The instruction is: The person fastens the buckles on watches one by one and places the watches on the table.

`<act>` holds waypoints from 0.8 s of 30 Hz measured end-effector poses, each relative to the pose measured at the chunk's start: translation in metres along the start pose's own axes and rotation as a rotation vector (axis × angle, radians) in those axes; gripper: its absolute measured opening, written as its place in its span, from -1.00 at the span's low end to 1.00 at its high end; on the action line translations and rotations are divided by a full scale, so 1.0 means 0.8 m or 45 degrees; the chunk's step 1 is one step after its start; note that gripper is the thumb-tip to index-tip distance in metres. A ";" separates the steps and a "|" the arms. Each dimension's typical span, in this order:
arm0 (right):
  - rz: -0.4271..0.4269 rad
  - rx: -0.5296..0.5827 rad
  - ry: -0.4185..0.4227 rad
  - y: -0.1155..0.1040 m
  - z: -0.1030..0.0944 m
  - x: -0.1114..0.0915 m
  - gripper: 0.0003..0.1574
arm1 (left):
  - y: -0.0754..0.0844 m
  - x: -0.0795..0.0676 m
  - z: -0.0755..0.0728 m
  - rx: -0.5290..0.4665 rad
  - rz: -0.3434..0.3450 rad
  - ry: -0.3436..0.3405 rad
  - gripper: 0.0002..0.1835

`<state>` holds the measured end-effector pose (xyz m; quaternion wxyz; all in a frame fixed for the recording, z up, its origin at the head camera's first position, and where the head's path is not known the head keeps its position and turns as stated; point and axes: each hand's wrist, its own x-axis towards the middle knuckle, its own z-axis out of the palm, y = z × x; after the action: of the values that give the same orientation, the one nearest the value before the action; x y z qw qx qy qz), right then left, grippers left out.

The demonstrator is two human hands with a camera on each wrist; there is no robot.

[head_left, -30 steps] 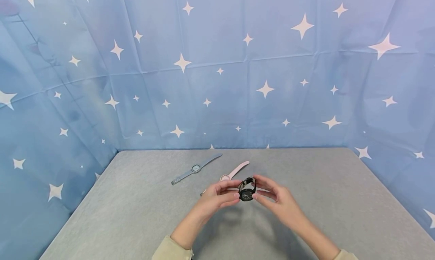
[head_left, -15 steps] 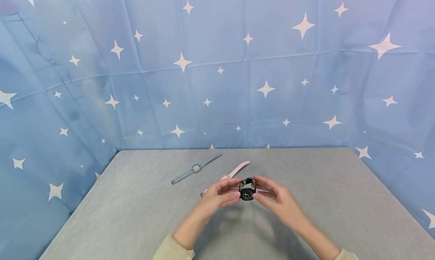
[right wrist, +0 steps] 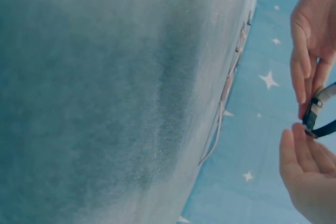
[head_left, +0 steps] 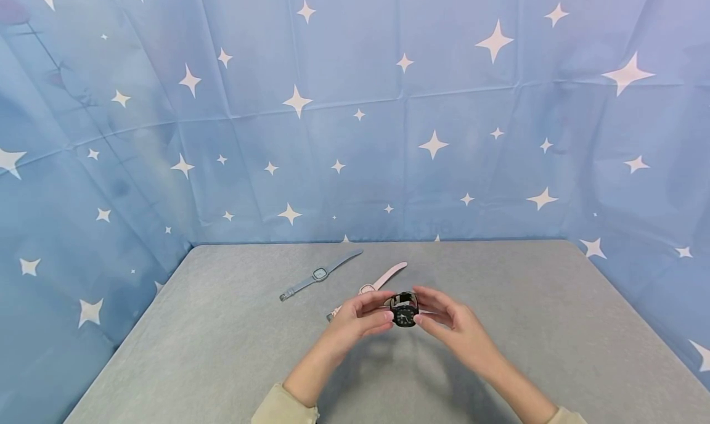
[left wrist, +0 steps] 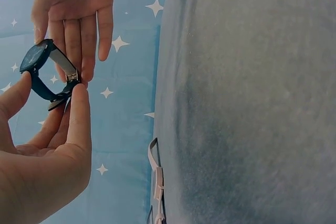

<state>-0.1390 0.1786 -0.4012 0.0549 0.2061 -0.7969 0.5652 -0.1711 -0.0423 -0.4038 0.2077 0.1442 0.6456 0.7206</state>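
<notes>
A black wristwatch [head_left: 405,315], its strap fastened into a loop, is held above the table between both hands. My left hand [head_left: 355,322] pinches it from the left, thumb at the case and fingertips at the strap. From the right, my right hand [head_left: 452,325] pinches it in the same way. The dial faces up toward the head camera. In the left wrist view the watch [left wrist: 37,56] shows side-on with its buckle. A pink wristwatch [head_left: 390,276] lies behind the hands, partly hidden by the left one. A light blue wristwatch [head_left: 320,275] lies flat to its left.
The grey table [head_left: 222,350] stretches to both sides of the hands. A blue curtain [head_left: 377,165] with white stars hangs along its back and sides.
The black watch has tilted slightly between the fingers, so the dial turns a little more upward. Both hands stay almost in place, and the two watches on the table have not moved.
</notes>
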 end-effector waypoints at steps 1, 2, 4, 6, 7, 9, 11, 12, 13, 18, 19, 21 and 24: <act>0.015 0.004 -0.003 -0.001 0.000 0.000 -0.41 | 0.000 0.000 0.000 -0.002 0.003 0.000 -0.48; 0.031 0.005 -0.005 -0.001 0.000 0.000 -0.40 | 0.000 0.000 0.000 -0.003 0.007 0.000 -0.48; 0.067 0.009 0.002 -0.003 0.000 -0.001 -0.39 | 0.000 0.000 0.000 -0.006 0.017 0.002 -0.47; 0.098 0.017 0.011 -0.004 0.000 -0.001 -0.38 | -0.001 0.000 0.000 -0.008 0.035 0.004 -0.47; 0.109 0.023 0.017 -0.004 0.000 0.000 -0.38 | -0.001 0.000 -0.001 -0.002 0.042 0.003 -0.47; 0.122 0.040 0.025 -0.004 0.000 0.000 -0.38 | -0.001 0.001 0.000 -0.007 0.044 0.009 -0.48; 0.132 0.065 0.029 -0.004 0.000 0.001 -0.39 | -0.001 0.001 0.000 -0.008 0.043 0.017 -0.48; 0.136 0.075 0.030 -0.004 0.000 0.001 -0.40 | -0.001 0.001 0.000 -0.010 0.037 0.021 -0.49; 0.139 0.088 0.030 -0.004 0.000 0.001 -0.40 | 0.000 0.001 0.000 -0.010 0.032 0.025 -0.49; 0.142 0.121 0.030 -0.005 -0.001 0.002 -0.40 | 0.001 0.002 0.001 -0.017 0.031 0.038 -0.51; 0.139 0.126 0.030 -0.005 -0.002 0.003 -0.40 | 0.002 0.002 0.001 -0.015 0.034 0.039 -0.51; 0.126 0.131 0.032 -0.004 -0.002 0.003 -0.40 | 0.002 0.003 0.001 -0.010 0.037 0.041 -0.52; 0.113 0.143 0.033 -0.004 -0.002 0.005 -0.40 | 0.003 0.004 0.001 0.003 0.041 0.043 -0.52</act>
<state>-0.1415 0.1784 -0.3969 0.0286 0.1661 -0.7714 0.6136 -0.1737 -0.0400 -0.4014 0.1849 0.1427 0.6473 0.7255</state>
